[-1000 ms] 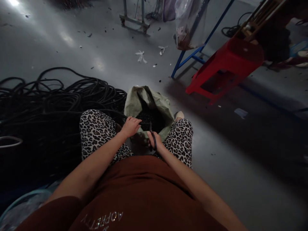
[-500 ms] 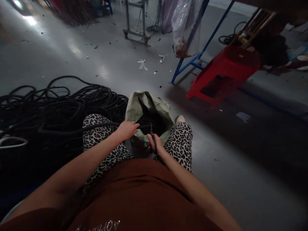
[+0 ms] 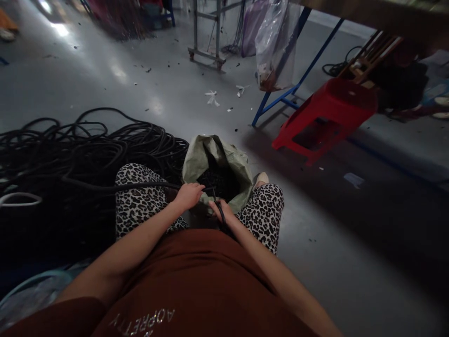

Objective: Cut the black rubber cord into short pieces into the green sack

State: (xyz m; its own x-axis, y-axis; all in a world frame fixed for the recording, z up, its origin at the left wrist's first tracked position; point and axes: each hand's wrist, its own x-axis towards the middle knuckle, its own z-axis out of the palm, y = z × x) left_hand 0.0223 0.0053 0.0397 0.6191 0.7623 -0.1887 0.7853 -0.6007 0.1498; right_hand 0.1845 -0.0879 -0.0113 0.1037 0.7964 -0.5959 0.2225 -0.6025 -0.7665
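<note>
My left hand (image 3: 190, 195) is closed around a black rubber tube or cord (image 3: 140, 185), which runs across my left knee from the pile at the left. In my right hand (image 3: 224, 211) is a pair of scissors (image 3: 220, 210) with dark handles, its blades pointing up and away beside the left fingertips. Both hands are over the near rim of an open pale green sack (image 3: 194, 161) standing between my knees. Dark pieces (image 3: 215, 180) lie inside the sack, too dim to make out singly. Whether the blades touch the cord I cannot tell.
A large tangle of black cord (image 3: 105, 145) covers the floor at left. A red plastic stool (image 3: 329, 112) lies tilted in view at right, near a blue-legged table (image 3: 277, 100) with a clear plastic bag (image 3: 271, 51). A light-blue-rimmed tub (image 3: 35, 281) is at lower left.
My right hand with the scissors has come slightly nearer to me and left. The left hand on the cord has dropped a little. The camera view has shifted slightly.
</note>
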